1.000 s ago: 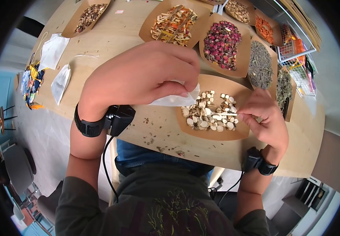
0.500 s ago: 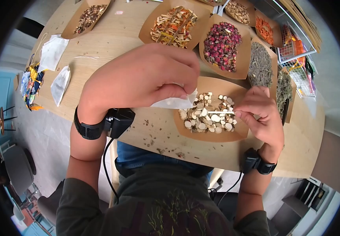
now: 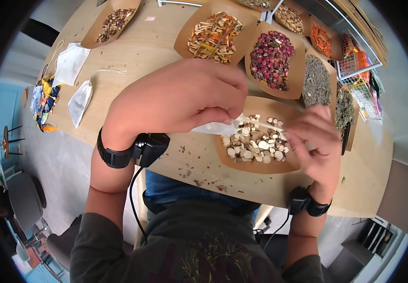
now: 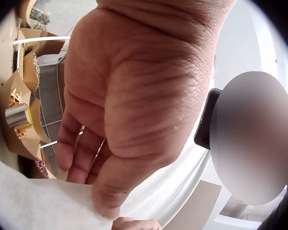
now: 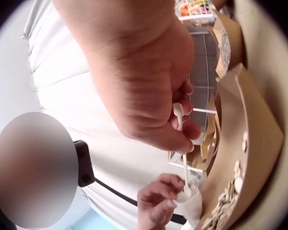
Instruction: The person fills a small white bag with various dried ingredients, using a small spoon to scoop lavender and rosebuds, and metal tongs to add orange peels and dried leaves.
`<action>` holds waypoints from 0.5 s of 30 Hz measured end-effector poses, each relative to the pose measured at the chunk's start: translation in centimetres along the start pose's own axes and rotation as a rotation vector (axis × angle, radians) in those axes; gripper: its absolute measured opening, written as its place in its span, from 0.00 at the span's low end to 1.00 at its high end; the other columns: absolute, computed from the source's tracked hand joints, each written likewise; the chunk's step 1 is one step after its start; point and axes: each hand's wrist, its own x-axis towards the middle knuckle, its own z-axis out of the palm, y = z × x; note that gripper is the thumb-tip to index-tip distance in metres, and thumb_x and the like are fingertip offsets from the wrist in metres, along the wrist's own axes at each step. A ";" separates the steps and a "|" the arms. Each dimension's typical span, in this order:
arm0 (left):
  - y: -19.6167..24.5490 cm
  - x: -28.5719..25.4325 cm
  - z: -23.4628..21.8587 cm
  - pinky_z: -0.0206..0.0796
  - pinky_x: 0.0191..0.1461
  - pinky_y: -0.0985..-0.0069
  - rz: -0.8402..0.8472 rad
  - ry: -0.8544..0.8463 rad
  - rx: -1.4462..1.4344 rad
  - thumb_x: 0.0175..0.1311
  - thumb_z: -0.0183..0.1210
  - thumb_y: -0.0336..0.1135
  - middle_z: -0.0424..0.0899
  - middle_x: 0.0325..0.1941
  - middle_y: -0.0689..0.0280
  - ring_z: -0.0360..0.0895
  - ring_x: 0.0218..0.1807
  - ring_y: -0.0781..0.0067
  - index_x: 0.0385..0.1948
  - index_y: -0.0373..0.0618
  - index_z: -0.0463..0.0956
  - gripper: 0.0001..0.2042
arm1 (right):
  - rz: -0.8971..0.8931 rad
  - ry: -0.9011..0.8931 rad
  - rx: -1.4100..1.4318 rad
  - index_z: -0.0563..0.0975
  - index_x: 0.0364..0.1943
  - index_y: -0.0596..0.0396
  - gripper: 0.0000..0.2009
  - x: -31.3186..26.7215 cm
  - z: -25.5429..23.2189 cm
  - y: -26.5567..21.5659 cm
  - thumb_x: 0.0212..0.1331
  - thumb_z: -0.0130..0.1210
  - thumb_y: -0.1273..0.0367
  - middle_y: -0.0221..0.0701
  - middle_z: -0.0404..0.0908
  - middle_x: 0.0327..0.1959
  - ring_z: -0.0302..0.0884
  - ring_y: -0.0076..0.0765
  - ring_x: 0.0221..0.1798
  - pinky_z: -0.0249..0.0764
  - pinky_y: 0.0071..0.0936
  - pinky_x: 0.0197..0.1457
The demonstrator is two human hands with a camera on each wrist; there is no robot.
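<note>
My left hand (image 3: pixel 180 99) pinches a thin white tea bag (image 3: pixel 215 128) between thumb and fingers; in the left wrist view the bag (image 4: pixel 48 203) spreads below the fingertips. My right hand (image 3: pixel 315 141), blurred, pinches a slim white spoon (image 3: pixel 269 126) whose far end points left to the bag. In the right wrist view the spoon's (image 5: pixel 185 170) lower end is at the bag's mouth, beside the left fingers. Beneath both hands sits a brown paper tray (image 3: pixel 284 167) with pale round dried slices (image 3: pixel 260 146).
Behind stand paper trays of rosebuds (image 3: pixel 272 59), mixed peel strips with tongs (image 3: pixel 216 35) on top, and grey herbs (image 3: pixel 316 80). A filled bag (image 3: pixel 80 103), flat bags (image 3: pixel 71 63) and patterned pouches (image 3: pixel 46 101) lie at left. Crumbs (image 3: pixel 199 181) dot the table's front edge.
The spoon has gone from over the slices to the bag's mouth, its far end rising leftward. My left hand keeps its pinch on the bag. The head view has shifted slightly.
</note>
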 end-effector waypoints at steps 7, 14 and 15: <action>0.1 0.0 -0.1 0.77 0.47 0.61 -0.008 -0.009 0.004 0.62 0.72 0.23 0.86 0.46 0.61 0.86 0.44 0.53 0.37 0.41 0.83 0.07 | 0.062 0.031 0.043 0.89 0.35 0.59 0.07 -0.8 -1.1 1.2 0.51 0.71 0.80 0.33 0.86 0.29 0.78 0.43 0.38 0.69 0.40 0.53; 0.4 0.1 -0.5 0.81 0.51 0.63 -0.005 -0.018 0.021 0.61 0.74 0.24 0.88 0.49 0.58 0.88 0.47 0.54 0.37 0.40 0.85 0.07 | 0.123 -0.003 -0.037 0.88 0.33 0.58 0.07 -1.1 -1.6 2.2 0.49 0.69 0.80 0.33 0.84 0.28 0.76 0.43 0.38 0.68 0.39 0.52; 0.4 0.0 -0.5 0.82 0.52 0.63 0.006 -0.015 0.015 0.61 0.74 0.24 0.89 0.49 0.57 0.89 0.48 0.54 0.36 0.39 0.86 0.06 | 0.120 -0.051 -0.028 0.87 0.32 0.58 0.07 -1.1 -1.5 2.2 0.49 0.69 0.80 0.32 0.84 0.28 0.77 0.43 0.38 0.68 0.39 0.52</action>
